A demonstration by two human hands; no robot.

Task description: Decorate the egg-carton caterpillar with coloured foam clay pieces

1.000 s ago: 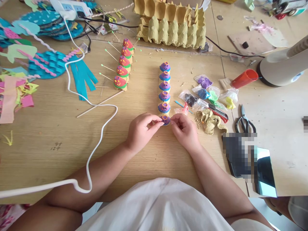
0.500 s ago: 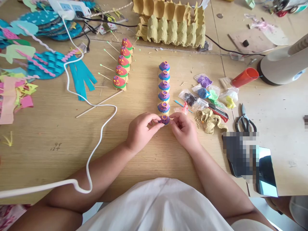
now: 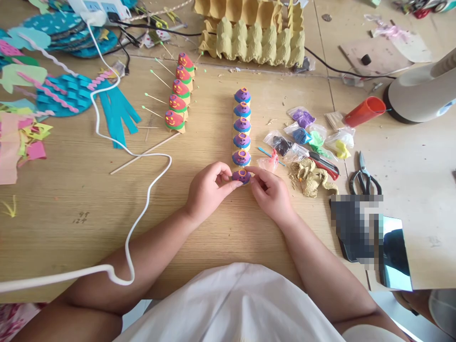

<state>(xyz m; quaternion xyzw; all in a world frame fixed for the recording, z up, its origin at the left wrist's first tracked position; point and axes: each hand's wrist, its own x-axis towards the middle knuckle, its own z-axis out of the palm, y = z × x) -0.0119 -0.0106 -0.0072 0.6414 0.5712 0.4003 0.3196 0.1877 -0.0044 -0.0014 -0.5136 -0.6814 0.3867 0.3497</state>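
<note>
A strip of egg-carton cups [image 3: 242,126] covered in purple and blue clay, with little faces and orange rings on top, runs away from me along the wooden table. My left hand [image 3: 210,187] grips the nearest cup from its left side, thumb along the front edge. On the other side my right hand [image 3: 270,190] pinches the same cup, its index finger near the orange ring. Fingertips partly cover that cup's edges. To the left stands a similar strip of red and green cups [image 3: 178,97], with green-tipped sticks beside it.
Bags of coloured clay [image 3: 302,135], a red utility knife [image 3: 324,166], torn carton scraps [image 3: 309,178] and scissors [image 3: 363,175] lie to the right. A white cable [image 3: 146,204] crosses the left side. Egg cartons [image 3: 256,40] sit at the back; a red cup [image 3: 366,111] lies near a white lamp base.
My right index finger has moved left onto the top of the nearest cup, close to its orange ring. The left hand stays at the cup's side. The whole view has shifted slightly.
</note>
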